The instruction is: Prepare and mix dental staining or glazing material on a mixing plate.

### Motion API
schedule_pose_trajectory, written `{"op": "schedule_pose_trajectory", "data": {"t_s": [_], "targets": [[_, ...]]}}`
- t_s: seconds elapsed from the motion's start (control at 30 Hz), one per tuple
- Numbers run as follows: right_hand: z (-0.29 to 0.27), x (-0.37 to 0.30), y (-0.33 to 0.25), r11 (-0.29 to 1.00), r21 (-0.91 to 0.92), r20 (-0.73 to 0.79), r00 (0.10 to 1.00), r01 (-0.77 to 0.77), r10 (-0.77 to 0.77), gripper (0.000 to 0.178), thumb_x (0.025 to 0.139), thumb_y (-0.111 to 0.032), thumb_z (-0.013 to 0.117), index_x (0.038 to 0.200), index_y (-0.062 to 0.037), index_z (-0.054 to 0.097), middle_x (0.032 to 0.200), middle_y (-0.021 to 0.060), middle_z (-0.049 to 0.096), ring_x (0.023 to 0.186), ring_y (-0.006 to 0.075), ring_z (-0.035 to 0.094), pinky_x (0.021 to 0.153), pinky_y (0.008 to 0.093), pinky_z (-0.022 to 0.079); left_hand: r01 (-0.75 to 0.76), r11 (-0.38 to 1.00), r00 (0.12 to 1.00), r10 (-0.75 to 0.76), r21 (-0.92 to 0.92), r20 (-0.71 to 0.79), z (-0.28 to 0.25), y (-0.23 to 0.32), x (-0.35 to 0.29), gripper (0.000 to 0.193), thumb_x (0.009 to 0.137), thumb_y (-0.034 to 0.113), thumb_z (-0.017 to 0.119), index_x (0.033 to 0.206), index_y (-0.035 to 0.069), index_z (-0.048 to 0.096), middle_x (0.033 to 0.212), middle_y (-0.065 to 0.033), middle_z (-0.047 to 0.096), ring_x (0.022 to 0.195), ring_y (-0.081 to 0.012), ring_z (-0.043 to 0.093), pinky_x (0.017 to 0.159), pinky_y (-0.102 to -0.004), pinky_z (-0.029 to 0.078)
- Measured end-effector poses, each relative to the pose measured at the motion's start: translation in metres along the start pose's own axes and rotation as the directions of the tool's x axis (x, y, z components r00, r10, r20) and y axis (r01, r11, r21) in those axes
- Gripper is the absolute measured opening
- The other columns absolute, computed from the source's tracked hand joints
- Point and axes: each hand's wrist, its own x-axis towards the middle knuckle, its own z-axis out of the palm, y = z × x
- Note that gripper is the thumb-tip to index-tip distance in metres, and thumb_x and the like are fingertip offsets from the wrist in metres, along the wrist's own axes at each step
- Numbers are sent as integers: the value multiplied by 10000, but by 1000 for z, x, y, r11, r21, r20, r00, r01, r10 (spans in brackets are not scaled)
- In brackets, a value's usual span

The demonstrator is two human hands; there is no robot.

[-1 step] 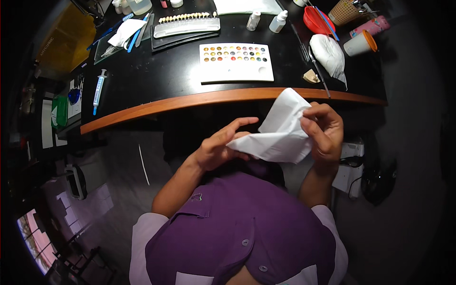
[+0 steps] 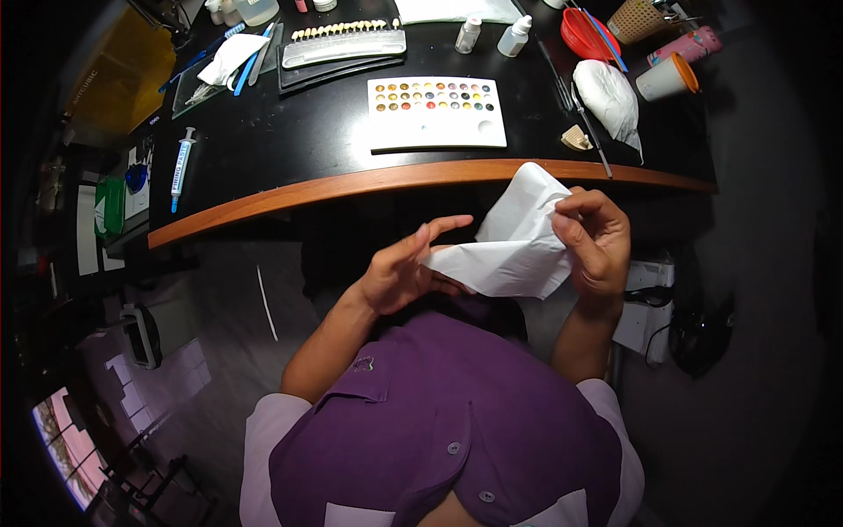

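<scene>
The shiny black desk (image 2: 290, 145) is standing there with a smooth brown edge (image 2: 307, 188). A thin, creased white sheet (image 2: 518, 263) is hanging in the air by that edge. A flat tray (image 2: 452, 134) is lying on the desk, showing rows of round color spots (image 2: 430, 106). The right hand (image 2: 604, 246) is pinching the sheet's side. The left hand (image 2: 395, 274) is spreading at the other corner; I can't tell if it's gripping. A skinny syringe (image 2: 182, 171) is showing blue letters.

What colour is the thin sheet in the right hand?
The sheet is white, with no printed pattern visible; it shows best in the head view.
</scene>
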Motion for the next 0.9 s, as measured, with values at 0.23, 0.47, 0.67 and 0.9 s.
{"op": "schedule_pose_trajectory", "data": {"t_s": [0.23,0.47,0.67,0.9], "targets": [[-22,-11,43,966,235,111,991,-104,79,118,964,40,720,1075,3,729,981,26,687,876,88,593,842,224,449,66,997,974,-72,-36,-216,-31,-26,16,795,1103,473,535,1700,76,191,1384,-240,632,1228,-320,684,1073,-440,536],[-44,-18,77,892,408,63,981,-192,182,204,988,26,695,1191,11,673,1123,88,722,1036,132,670,956,254,501,160,973,943,-200,-165,-267,-45,-48,59,555,1014,357,717,1338,-83,620,1275,-186,700,1288,-298,628,1122,-434,460],[-67,-28,121,844,305,-48,878,-442,477,554,918,103,736,1417,74,496,1248,211,697,1112,209,716,1007,337,574,36,931,865,154,364,-478,-80,-54,72,269,958,134,761,1157,-46,742,1093,-141,758,1016,-188,698,889,-320,536],[-80,-44,192,834,303,-139,845,-460,517,316,874,124,724,1181,54,738,1157,125,769,1067,187,724,977,308,564,1,745,849,352,667,-395,-116,-63,66,316,897,-151,697,1154,11,783,1094,-110,797,1014,-161,735,952,-333,586]]}}
